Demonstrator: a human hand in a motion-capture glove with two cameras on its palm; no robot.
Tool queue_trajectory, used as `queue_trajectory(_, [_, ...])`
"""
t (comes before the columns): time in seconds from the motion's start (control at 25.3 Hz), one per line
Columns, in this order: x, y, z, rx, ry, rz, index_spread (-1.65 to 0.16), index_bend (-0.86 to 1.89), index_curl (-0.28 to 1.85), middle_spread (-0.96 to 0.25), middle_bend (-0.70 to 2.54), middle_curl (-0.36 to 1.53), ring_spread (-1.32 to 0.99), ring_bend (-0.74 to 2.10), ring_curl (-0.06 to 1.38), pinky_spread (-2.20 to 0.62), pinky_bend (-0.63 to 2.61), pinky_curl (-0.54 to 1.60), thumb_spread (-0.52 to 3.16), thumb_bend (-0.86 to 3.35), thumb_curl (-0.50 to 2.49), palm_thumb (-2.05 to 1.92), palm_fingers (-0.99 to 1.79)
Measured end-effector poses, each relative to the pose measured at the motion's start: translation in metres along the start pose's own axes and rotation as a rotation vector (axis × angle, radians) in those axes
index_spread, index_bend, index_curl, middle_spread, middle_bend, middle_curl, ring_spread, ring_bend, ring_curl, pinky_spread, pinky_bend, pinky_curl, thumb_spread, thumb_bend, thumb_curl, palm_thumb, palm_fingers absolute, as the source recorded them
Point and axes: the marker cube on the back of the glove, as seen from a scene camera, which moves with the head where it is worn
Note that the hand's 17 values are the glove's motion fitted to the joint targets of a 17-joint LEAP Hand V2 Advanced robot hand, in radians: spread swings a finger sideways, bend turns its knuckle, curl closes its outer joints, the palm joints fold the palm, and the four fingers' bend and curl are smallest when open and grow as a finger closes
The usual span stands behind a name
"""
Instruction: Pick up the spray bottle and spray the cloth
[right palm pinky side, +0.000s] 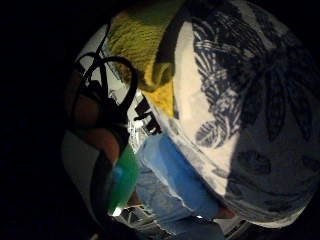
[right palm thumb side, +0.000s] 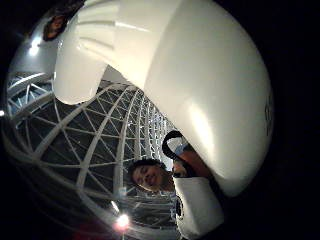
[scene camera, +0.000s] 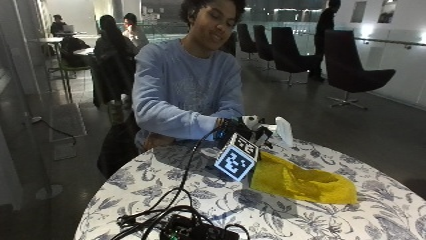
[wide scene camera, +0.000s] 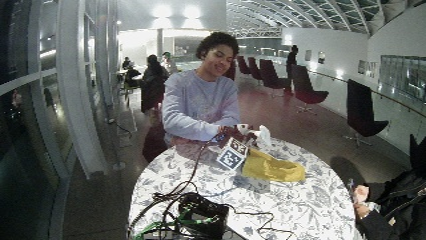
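Observation:
In the outside view my gloved right hand is held just above the table's far edge, in front of the person's chest. Its fingers are curled round a white spray bottle, whose white top sticks out toward the yellow cloth. That cloth lies crumpled on the flowered tablecloth, right beside and below the hand. In the thumb side palm view the white spray bottle fills much of the picture. The little finger side palm view shows the yellow cloth, the flowered tablecloth and a green part by the fingers.
A black box with cables sits at the table's near edge, and one cable runs up to the hand. The round table's rim curves at the left. Dark chairs stand behind. The bare hand is hidden.

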Motion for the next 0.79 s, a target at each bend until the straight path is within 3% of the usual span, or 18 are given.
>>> queue_trajectory(0.51, [-0.004,0.000,0.007,0.015,0.072,-0.031,-0.19,0.06,0.15,0.01,0.30,0.49,0.00,0.67,0.41,0.08,0.47,0.38,0.75,-0.03,0.69,0.91,1.06])
queue_trajectory(0.79, [-0.028,-0.002,0.028,0.000,0.187,-0.243,-0.20,0.07,0.15,0.01,0.30,0.49,0.00,0.67,0.41,0.10,0.45,0.37,0.75,-0.03,0.70,0.90,1.05])
